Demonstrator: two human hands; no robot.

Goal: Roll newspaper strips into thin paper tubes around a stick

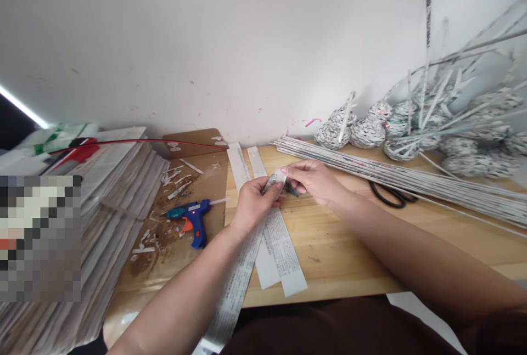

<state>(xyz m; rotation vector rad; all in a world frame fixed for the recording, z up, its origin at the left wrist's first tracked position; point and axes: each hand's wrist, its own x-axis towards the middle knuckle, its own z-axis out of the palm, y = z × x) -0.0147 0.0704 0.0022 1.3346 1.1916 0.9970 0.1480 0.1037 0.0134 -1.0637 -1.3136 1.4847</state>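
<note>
Near the middle of the wooden table, my left hand (256,199) pinches a folded end of a printed paper strip (236,289), which runs down past the table's front edge. My right hand (308,179) holds the same folded end from the right, thumb and fingertips pressed on it. A small dark piece shows under the right fingers; what it is, I cannot make out. More flat paper strips (284,256) lie on the table beneath my hands and reach back toward the wall.
A blue glue gun (197,220) lies on stained cardboard (164,267) among paper scraps, left. Beyond it stands a tall newspaper stack (119,218). Long rolled paper sticks (391,176) cross the right side, by black scissor handles (389,196) and woven paper shapes (366,130).
</note>
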